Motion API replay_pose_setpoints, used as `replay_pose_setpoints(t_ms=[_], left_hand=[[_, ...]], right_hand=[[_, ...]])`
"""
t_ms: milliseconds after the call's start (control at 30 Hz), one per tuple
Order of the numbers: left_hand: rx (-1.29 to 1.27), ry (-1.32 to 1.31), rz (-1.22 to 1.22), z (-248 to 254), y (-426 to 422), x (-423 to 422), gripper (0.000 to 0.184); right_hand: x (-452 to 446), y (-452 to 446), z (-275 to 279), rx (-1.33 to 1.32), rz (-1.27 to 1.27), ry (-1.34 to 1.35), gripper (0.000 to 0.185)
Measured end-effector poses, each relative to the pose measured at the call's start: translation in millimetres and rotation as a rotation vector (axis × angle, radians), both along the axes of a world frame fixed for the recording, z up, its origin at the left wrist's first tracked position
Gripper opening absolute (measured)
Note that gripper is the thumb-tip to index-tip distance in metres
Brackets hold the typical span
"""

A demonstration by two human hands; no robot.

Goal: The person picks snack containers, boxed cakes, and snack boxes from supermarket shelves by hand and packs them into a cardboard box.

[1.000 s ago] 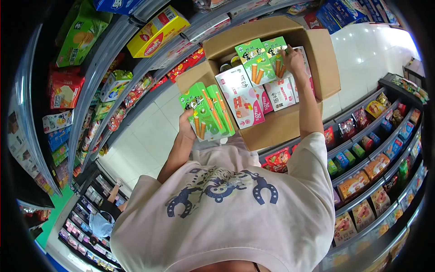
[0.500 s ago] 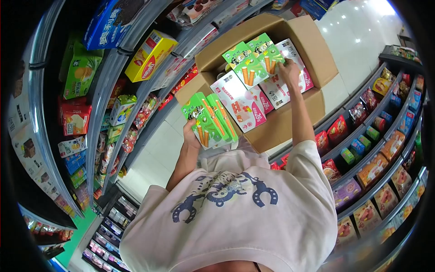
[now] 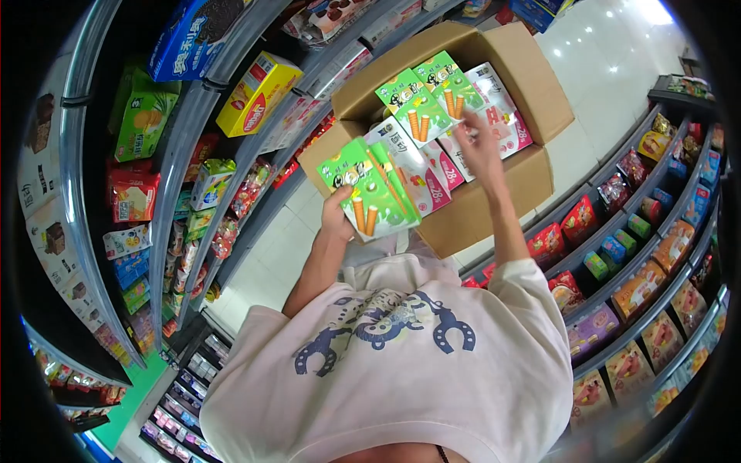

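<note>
My left hand (image 3: pixel 337 217) is closed on green wafer roll boxes (image 3: pixel 369 193), a small stack printed with brown rolls, held at the near left of an open cardboard carton (image 3: pixel 532 73). Two more green wafer roll boxes, one on the left (image 3: pixel 414 108) and one on the right (image 3: pixel 451 83), lie side by side on top inside the carton. Over the carton, just below the right one, my right hand (image 3: pixel 480 150) is blurred; its fingers look apart with nothing between them. White and pink boxes (image 3: pixel 432 177) marked 28 lie beneath, partly covered.
Shelves with snack packs curve along the left, including a yellow box (image 3: pixel 258 92) and a blue cookie box (image 3: pixel 197 38). Another shelf rack (image 3: pixel 617 255) with packaged snacks stands on the right. Pale tiled floor (image 3: pixel 598 54) shows beyond the carton.
My right hand has come off the right green box in the carton and moved slightly down and left. The boxes in my left hand have turned, their front now facing up more.
</note>
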State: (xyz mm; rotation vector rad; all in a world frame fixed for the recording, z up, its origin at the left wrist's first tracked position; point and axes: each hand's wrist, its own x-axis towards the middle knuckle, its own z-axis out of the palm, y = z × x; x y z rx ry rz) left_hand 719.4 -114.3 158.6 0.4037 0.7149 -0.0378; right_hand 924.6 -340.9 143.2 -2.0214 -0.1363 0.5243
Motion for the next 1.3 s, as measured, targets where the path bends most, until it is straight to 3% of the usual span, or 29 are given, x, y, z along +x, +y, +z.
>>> replay_pose_setpoints(t_ms=[100,200,367,400,500,533,633,767,933,1100,1300], left_hand=[[-0.010,-0.109,-0.032,9.8,-12.6,37.7,0.051],[0.136,-0.163,-0.102,18.3,-29.6,68.9,0.055],[0.477,0.002,-0.189,47.9,-57.9,103.2,0.066],[0.506,-0.061,-0.193,37.0,-60.4,106.2,0.071],[0.644,0.085,-0.267,38.5,-73.0,100.9,0.064],[0.666,0.062,-0.282,16.4,-77.9,90.4,0.057],[0.561,0.074,-0.458,9.3,-70.6,60.9,0.049],[0.400,0.053,-0.418,-2.3,-47.3,13.2,0.042],[0.389,0.158,-0.383,-25.3,-9.5,-30.5,0.038],[0.319,0.182,-0.281,-25.0,5.4,-34.4,0.037],[0.341,0.140,-0.393,-23.6,-2.2,-20.9,0.037]], right_hand=[[-47.0,10.4,35.7,0.283,0.276,0.224,0.071],[-64.5,24.5,54.8,0.286,0.224,0.147,0.073],[-64.1,23.7,39.9,0.446,-0.049,0.323,0.062],[-58.8,19.3,33.9,0.442,-0.069,0.361,0.060],[-26.2,6.2,24.2,0.339,-0.104,0.341,0.051],[-11.1,3.4,24.2,0.333,-0.120,0.310,0.048],[46.1,-18.4,-19.2,0.263,-0.050,0.119,0.042],[94.9,-9.1,-35.2,0.182,-0.030,0.146,0.039],[110.7,5.3,-46.5,0.039,0.082,0.227,0.049],[112.7,9.7,-41.8,-0.072,0.176,0.201,0.047],[129.9,13.0,-60.5,-0.191,0.358,-0.036,0.048]])
